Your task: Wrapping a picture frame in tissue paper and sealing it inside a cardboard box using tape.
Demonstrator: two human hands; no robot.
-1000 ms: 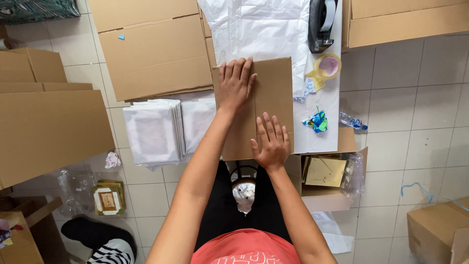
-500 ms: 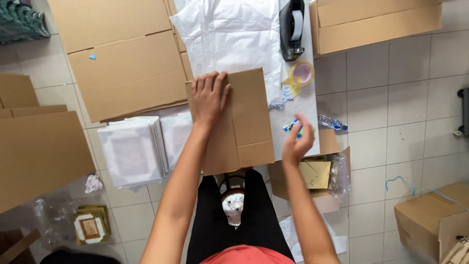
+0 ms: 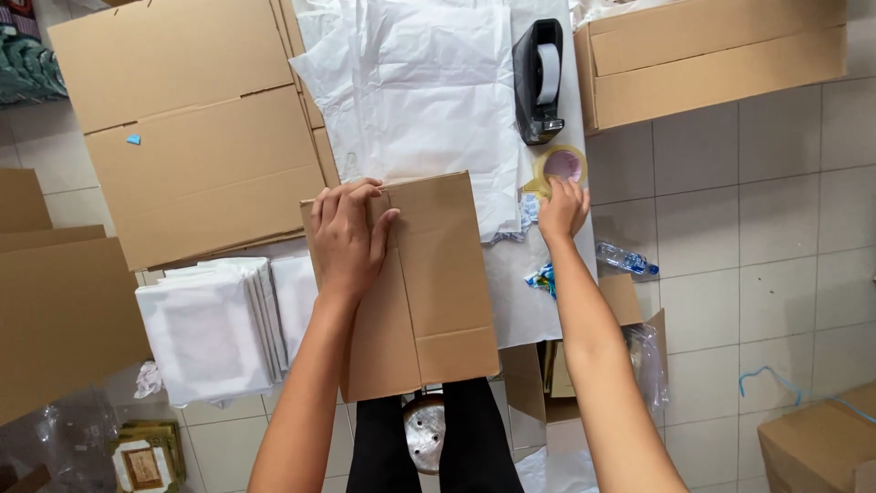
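Observation:
A small brown cardboard box [image 3: 438,283] lies flat on the white table in front of me. My left hand [image 3: 349,239] presses flat on its upper left part, fingers together. My right hand [image 3: 563,208] reaches to the right of the box and touches a roll of clear tape [image 3: 560,166]; the fingers curl onto the roll's near edge. A black tape dispenser [image 3: 539,80] stands just beyond the roll.
White wrapping paper [image 3: 420,82] covers the far table. Flattened cardboard boxes [image 3: 196,128] lie at the left, another box [image 3: 721,55] at the top right. A stack of white wrapped flat items [image 3: 214,324] sits at my left. A plastic bottle [image 3: 626,260] lies on the tiled floor.
My right hand left the box and moved up and right to the tape roll. My left hand stayed pressed on the box. The camera view shifted.

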